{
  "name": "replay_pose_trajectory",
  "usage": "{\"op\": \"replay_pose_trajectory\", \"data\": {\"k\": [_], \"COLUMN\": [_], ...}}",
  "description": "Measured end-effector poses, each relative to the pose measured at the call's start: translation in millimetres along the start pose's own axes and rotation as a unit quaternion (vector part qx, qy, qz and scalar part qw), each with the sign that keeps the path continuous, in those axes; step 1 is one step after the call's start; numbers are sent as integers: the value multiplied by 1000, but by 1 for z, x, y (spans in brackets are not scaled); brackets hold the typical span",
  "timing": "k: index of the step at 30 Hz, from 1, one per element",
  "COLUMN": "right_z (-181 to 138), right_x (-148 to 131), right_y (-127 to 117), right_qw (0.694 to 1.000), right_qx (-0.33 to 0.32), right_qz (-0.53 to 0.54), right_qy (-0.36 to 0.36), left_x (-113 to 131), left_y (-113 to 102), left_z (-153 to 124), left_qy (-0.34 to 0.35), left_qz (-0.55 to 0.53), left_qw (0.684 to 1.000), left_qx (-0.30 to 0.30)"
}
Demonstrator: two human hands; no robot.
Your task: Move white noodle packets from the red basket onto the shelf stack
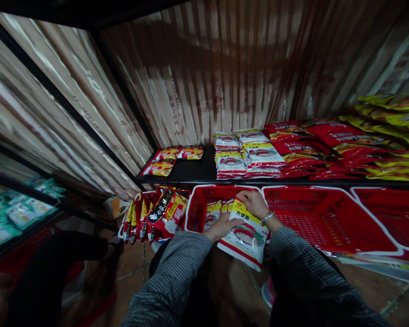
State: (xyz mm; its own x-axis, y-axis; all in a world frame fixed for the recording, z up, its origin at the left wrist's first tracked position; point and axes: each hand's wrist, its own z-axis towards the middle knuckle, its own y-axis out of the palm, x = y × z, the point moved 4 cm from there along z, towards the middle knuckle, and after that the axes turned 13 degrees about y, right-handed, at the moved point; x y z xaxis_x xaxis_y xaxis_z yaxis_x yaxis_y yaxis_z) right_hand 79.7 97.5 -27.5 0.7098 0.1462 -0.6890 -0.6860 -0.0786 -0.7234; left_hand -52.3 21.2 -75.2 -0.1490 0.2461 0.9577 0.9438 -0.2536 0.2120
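Observation:
A white, yellow and red packet of instant noodles (246, 241) is tilted in front of me, over the near side of a red basket (207, 193). My left hand (221, 227) grips its left edge, thumb lying across the front. At its top edge is my right hand (254, 203), with fingers curled onto the packet and a bracelet at the wrist. More packets of the same look lie inside the basket, partly hidden by my hands. Matching white noodle packets (248, 154) are stacked on the black shelf behind.
Left of my basket, another basket holds red and black noodle packets (167, 211). Two red baskets (327, 218) stand to the right. The shelf (207, 165) also bears red packets (303, 147) and yellow ones (391, 136). Another person's leg (54, 259) is at the left.

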Motion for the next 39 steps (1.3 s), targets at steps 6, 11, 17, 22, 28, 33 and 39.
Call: {"op": "replay_pose_trajectory", "data": {"k": [6,11,17,22,28,33,39], "right_z": [0,0,-4,0,6,3,-12], "right_x": [6,27,26,25,28,20,5], "right_y": [-15,-29,-1,0,-1,-2,6], "right_qw": [999,974,824,768,767,766,768], "right_qx": [36,124,-114,-116,-100,-123,-220], "right_qz": [33,170,501,567,577,566,550], "right_qy": [-17,81,238,274,262,278,245], "left_x": [12,40,59,57,56,64,75], "left_y": [-11,-31,-32,-27,-24,-24,-32], "left_z": [1,1,-3,-3,-1,0,4], "left_qy": [19,41,44,31,49,60,79], "left_qz": [-23,-103,-135,-114,-117,-137,-166], "left_qw": [998,980,971,981,981,972,950], "left_qx": [53,166,191,152,145,183,251]}}
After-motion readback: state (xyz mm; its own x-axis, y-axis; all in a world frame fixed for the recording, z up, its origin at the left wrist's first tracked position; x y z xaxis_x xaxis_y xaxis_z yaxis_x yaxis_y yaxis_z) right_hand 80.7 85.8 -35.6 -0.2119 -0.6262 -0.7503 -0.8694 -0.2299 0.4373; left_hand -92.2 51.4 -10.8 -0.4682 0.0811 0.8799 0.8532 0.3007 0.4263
